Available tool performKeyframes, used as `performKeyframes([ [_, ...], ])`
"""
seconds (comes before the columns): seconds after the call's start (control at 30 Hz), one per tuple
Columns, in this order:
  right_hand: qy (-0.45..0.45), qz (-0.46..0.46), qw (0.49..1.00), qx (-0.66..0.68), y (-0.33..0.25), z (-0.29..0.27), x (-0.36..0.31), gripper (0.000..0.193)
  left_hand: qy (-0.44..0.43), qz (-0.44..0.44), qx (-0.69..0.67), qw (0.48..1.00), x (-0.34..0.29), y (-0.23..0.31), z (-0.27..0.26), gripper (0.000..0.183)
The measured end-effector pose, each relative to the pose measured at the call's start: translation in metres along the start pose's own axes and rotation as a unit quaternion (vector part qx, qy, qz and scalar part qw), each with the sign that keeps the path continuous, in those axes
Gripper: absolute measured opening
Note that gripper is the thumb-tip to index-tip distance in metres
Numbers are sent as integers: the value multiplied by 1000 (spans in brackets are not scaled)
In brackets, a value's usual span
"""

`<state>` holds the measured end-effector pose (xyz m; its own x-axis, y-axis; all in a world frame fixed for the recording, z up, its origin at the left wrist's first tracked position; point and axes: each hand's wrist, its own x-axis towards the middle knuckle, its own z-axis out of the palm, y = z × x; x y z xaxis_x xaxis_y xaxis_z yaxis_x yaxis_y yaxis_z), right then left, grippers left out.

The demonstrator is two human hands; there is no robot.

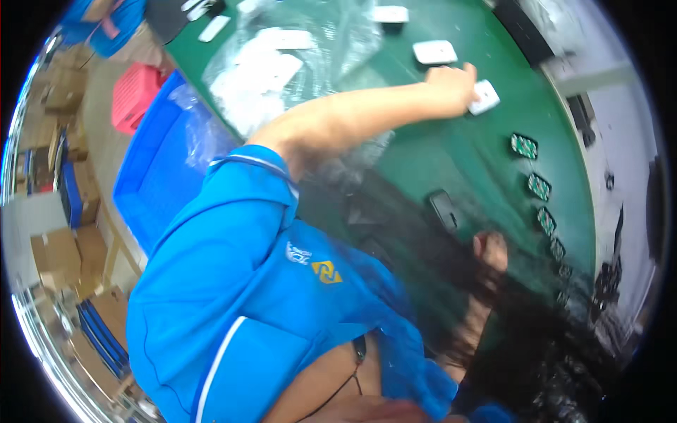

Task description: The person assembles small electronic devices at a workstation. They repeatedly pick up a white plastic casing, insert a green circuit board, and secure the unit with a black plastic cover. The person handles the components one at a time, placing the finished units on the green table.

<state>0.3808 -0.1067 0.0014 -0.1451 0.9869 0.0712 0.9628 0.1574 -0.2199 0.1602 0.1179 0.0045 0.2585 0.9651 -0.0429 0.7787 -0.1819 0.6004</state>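
Observation:
My left hand (451, 92) reaches across the green table, its fingers curled against the near edge of a small white plastic case (485, 97). A second white case (435, 52) lies just beyond that hand, and a third white case (391, 14) sits farther off. On the right side my right hand (491, 252) is held low over the table, blurred and partly covered by dark strands of hair. Its fingers do not show clearly. Close to it lies a black, rounded rectangular plastic piece (443, 210).
Several green circuit boards (524, 146) form a row along the table's right side. Clear plastic bags with white pieces (257, 81) lie at the far left. A blue bin (162, 176) and a red plastic stool (135, 97) stand left of the table, near another person (116, 28).

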Motion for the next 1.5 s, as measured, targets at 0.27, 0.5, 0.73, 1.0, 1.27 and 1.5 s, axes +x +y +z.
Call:
performKeyframes([
  [0.27, 55, -67, 994, -74, -3, -4, 0, 9, 146, 187, 69, 969, -103, -82, -118, 15],
  [0.5, 32, 235, 961, 144, 91, 31, -29, 12, 217, 97, 217, 947, -165, -179, -142, 10],
  [0.73, 60, 103, 970, 210, 32, -7, 2, 4, 167, -29, 301, 938, -118, -211, -140, 23],
  [1.0, 108, 162, 893, 406, -26, -35, 12, 9, 218, 21, 232, 948, -118, -179, -140, 22],
  [1.27, 71, 59, 763, 640, -108, -34, 38, 7, 62, 162, -229, 958, -187, -33, -68, 25],
  [1.5, 121, 90, 805, 574, -113, -22, 21, 8, 9, 205, -376, 904, -186, 15, -23, 16],
])
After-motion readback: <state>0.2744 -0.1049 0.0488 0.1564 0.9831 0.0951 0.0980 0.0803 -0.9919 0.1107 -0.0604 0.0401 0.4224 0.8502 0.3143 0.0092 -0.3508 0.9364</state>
